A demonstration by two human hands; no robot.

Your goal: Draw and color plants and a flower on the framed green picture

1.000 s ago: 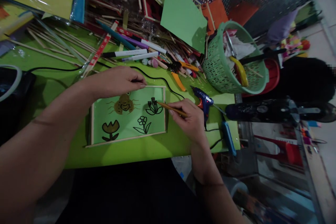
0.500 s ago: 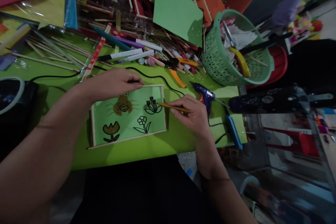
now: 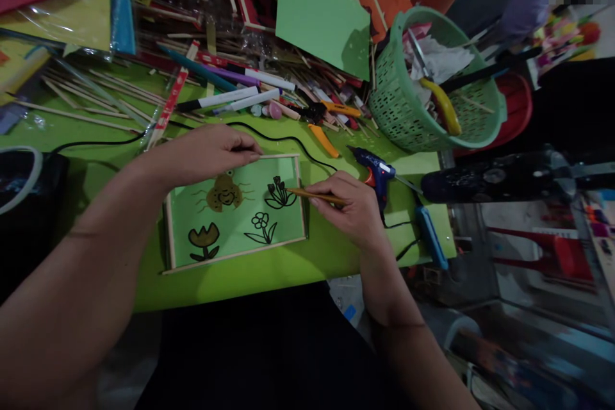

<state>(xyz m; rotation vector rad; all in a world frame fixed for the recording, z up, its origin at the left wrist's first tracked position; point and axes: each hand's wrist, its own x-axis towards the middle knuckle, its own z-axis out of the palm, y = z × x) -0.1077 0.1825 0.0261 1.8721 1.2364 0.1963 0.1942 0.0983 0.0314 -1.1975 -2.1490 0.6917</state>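
Note:
A green card with thin wooden sticks along its edges lies flat on the table. It bears black-outlined flowers and a brown bug figure; one tulip has a brown fill. My left hand is at the card's far edge, its thumb and fingers closed on the stick border. Between the fingertips of my right hand is a slim brown pen. Its tip points left, at the right side of the clustered flowers. Whether the tip touches the card I cannot tell.
A glue gun lies right of the card, its cord running behind. Orange-handled pliers, several markers and loose sticks lie beyond. A green basket of scraps stands back right; a black container is left.
The view has shifted slightly. Both hands, the pen and the card stay in nearly the same places.

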